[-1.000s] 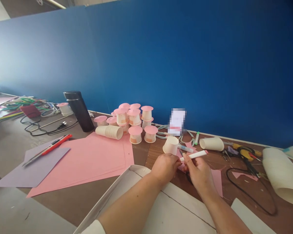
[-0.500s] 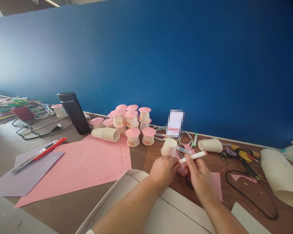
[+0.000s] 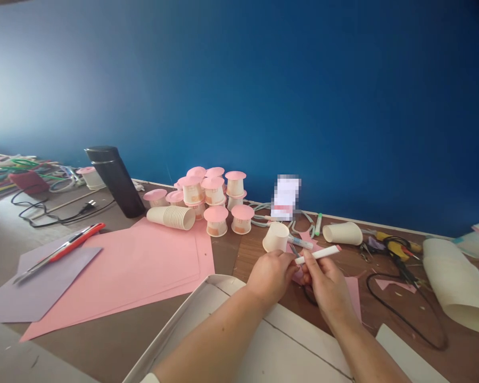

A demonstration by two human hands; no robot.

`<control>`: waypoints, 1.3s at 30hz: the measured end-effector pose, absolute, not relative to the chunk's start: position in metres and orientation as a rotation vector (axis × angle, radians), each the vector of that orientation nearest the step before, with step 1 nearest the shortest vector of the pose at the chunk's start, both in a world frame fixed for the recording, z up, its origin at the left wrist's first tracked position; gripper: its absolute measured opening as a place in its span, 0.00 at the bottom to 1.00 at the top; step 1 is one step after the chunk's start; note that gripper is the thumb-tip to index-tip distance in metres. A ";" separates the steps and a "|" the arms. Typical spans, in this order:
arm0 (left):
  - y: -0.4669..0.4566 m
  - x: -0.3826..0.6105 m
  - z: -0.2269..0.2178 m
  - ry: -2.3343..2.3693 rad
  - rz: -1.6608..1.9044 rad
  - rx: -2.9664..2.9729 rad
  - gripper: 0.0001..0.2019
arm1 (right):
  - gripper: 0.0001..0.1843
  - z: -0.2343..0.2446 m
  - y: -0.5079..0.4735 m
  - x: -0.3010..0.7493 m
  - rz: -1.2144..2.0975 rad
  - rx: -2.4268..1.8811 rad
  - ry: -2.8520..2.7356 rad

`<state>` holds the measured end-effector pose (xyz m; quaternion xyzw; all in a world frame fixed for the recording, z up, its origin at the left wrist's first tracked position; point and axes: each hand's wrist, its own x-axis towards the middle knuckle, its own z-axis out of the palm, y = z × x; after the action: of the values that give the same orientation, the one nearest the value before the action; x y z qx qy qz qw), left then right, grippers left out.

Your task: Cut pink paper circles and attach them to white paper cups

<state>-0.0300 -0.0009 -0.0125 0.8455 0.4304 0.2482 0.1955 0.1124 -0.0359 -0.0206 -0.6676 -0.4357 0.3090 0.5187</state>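
A white marker (image 3: 323, 255) with a pinkish-red end points up to the right between my hands. My right hand (image 3: 323, 279) pinches its barrel between thumb and fingers. My left hand (image 3: 273, 274) is closed around the marker's left end, whose tip the fingers hide. Just behind my left hand stands an upside-down paper cup (image 3: 275, 237). Beside that cup lies another marker (image 3: 300, 243) with a pale blue label, among pink paper scraps (image 3: 353, 295).
Paper cups with pink paper roofs (image 3: 214, 190) are stacked near the blue wall. Left are nested cups (image 3: 171, 217), pink sheets (image 3: 143, 271), a red utility knife (image 3: 69, 244) and a black bottle (image 3: 117, 183). A propped phone (image 3: 286, 197), a tipped cup (image 3: 342, 233) and a cable (image 3: 399, 314) lie rightward.
The view has shifted slightly, so most things sit a little higher and further left. Both hands keep hold of the marker, its free end tilted a little higher.
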 end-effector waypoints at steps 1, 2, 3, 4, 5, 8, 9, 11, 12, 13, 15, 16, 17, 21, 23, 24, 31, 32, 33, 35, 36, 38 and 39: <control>-0.001 -0.029 -0.013 1.206 0.711 2.370 0.14 | 0.23 -0.021 -0.036 0.113 0.747 -1.592 -1.046; -0.001 -0.027 -0.014 1.205 0.727 2.381 0.14 | 0.23 -0.022 -0.037 0.114 0.753 -1.581 -1.047; -0.001 -0.026 -0.015 1.202 0.743 2.398 0.14 | 0.23 -0.022 -0.037 0.114 0.758 -1.570 -1.049; -0.001 -0.025 -0.016 1.198 0.757 2.418 0.14 | 0.23 -0.023 -0.037 0.115 0.760 -1.563 -1.052; -0.001 -0.024 -0.017 1.196 0.767 2.435 0.14 | 0.22 -0.024 -0.038 0.115 0.758 -1.558 -1.056; -0.002 -0.023 -0.017 1.201 0.773 2.458 0.14 | 0.22 -0.024 -0.038 0.116 0.748 -1.549 -1.058; -0.002 -0.023 -0.017 1.201 0.767 2.462 0.13 | 0.23 -0.024 -0.038 0.116 0.747 -1.549 -1.055; -0.003 -0.024 -0.016 1.207 0.752 2.473 0.13 | 0.23 -0.023 -0.038 0.116 0.754 -1.554 -1.043; -0.004 -0.024 -0.016 1.214 0.741 2.482 0.13 | 0.23 -0.022 -0.038 0.116 0.758 -1.557 -1.033; -0.004 -0.025 -0.016 1.224 0.728 2.491 0.14 | 0.23 -0.021 -0.038 0.117 0.763 -1.558 -1.022; -0.005 -0.025 -0.015 1.243 0.702 2.508 0.14 | 0.23 -0.020 -0.038 0.117 0.770 -1.551 -1.002; -0.005 -0.026 -0.014 1.247 0.689 2.514 0.14 | 0.24 -0.019 -0.038 0.117 0.771 -1.546 -0.995; -0.005 -0.026 -0.014 1.248 0.674 2.516 0.14 | 0.23 -0.019 -0.038 0.117 0.769 -1.540 -0.991; -0.006 -0.026 -0.013 1.258 0.636 2.499 0.14 | 0.24 -0.019 -0.039 0.115 0.747 -1.540 -1.000; -0.005 -0.026 -0.013 1.255 0.630 2.488 0.14 | 0.24 -0.018 -0.039 0.115 0.736 -1.557 -1.004; -0.005 -0.026 -0.013 1.252 0.626 2.483 0.15 | 0.24 -0.018 -0.039 0.115 0.732 -1.567 -1.007; -0.004 -0.026 -0.014 1.252 0.608 2.482 0.15 | 0.22 -0.018 -0.037 0.117 0.728 -1.654 -1.061; -0.004 -0.026 -0.014 1.247 0.608 2.489 0.15 | 0.22 -0.018 -0.036 0.117 0.735 -1.657 -1.063; -0.004 -0.027 -0.015 1.244 0.606 2.496 0.15 | 0.22 -0.019 -0.036 0.117 0.740 -1.656 -1.066; -0.004 -0.027 -0.017 1.244 0.605 2.512 0.16 | 0.21 -0.018 -0.036 0.116 0.741 -1.655 -1.077; -0.004 -0.027 -0.017 1.244 0.606 2.521 0.16 | 0.21 -0.018 -0.036 0.116 0.731 -1.660 -1.082; -0.004 -0.028 -0.018 1.234 0.606 2.542 0.15 | 0.21 -0.016 -0.037 0.114 0.720 -1.678 -1.091; -0.004 -0.028 -0.017 1.228 0.604 2.551 0.15 | 0.21 -0.015 -0.037 0.113 0.719 -1.677 -1.090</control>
<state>-0.0281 -0.0038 -0.0174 0.8745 0.4211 0.2071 0.1229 0.1127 -0.0370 -0.0151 -0.6892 -0.4482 0.2957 0.4865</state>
